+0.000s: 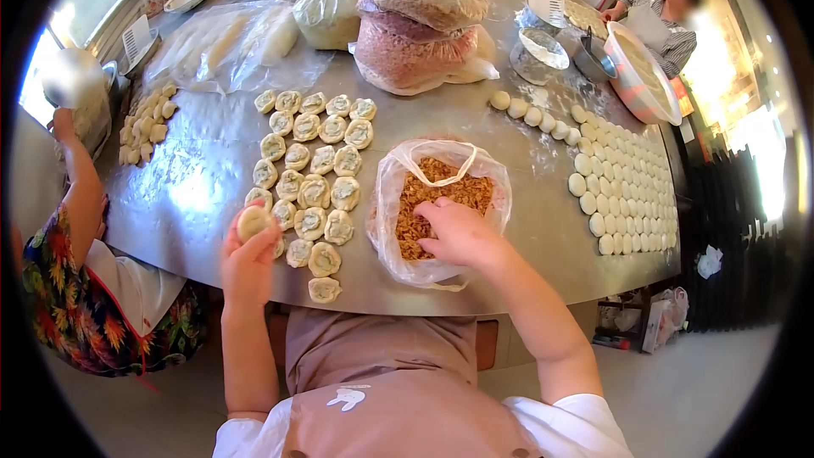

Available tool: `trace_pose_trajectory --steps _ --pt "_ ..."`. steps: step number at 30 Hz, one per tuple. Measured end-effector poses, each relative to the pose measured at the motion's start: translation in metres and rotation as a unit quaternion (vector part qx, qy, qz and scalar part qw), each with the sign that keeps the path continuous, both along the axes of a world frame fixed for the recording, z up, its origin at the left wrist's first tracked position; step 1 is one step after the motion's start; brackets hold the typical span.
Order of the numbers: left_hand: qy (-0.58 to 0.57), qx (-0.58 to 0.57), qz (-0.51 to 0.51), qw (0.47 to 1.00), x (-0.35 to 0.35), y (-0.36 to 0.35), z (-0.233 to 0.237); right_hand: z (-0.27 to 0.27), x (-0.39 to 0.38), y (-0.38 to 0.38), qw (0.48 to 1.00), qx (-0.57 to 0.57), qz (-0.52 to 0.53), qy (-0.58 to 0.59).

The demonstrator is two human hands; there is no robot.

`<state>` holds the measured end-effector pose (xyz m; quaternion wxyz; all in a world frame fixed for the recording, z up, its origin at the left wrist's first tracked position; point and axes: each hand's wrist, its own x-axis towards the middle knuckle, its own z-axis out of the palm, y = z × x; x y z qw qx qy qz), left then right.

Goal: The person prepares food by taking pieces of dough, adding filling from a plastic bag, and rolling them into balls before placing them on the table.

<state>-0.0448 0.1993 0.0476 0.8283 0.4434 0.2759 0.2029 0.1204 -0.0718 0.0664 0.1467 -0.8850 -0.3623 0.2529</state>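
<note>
My left hand (248, 248) holds a round piece of dough (253, 222) up near the front edge of the metal table (186, 195). My right hand (458, 233) reaches into an open plastic bag (398, 178) of brown shredded filling (428, 191), fingers bent in the filling. Between my hands lie rows of filled dough pieces (314, 178) with the filling showing on top.
Plain dough rounds (627, 195) lie in rows at the right. Large bags of filling (420, 21) and dough (335, 0) stand at the back. One person in a floral top (80, 288) stands at left; another person (657, 17) works at the far right by a pink bowl (640, 76).
</note>
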Motion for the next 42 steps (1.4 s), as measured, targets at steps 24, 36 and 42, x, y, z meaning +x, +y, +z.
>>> trace_pose_trajectory --steps 24,36,42 --pt "0.043 -0.278 -0.253 0.926 0.11 -0.16 -0.011 0.026 0.011 -0.015 0.97 0.22 -0.097 -0.038" --pt "0.047 -0.244 -0.229 0.941 0.11 -0.164 -0.014 0.016 -0.002 -0.015 0.95 0.279 -0.132 -0.039" --pt "0.025 -0.308 -0.2 0.93 0.108 -0.153 -0.007 0.003 0.01 -0.031 0.927 0.314 -0.204 0.011"
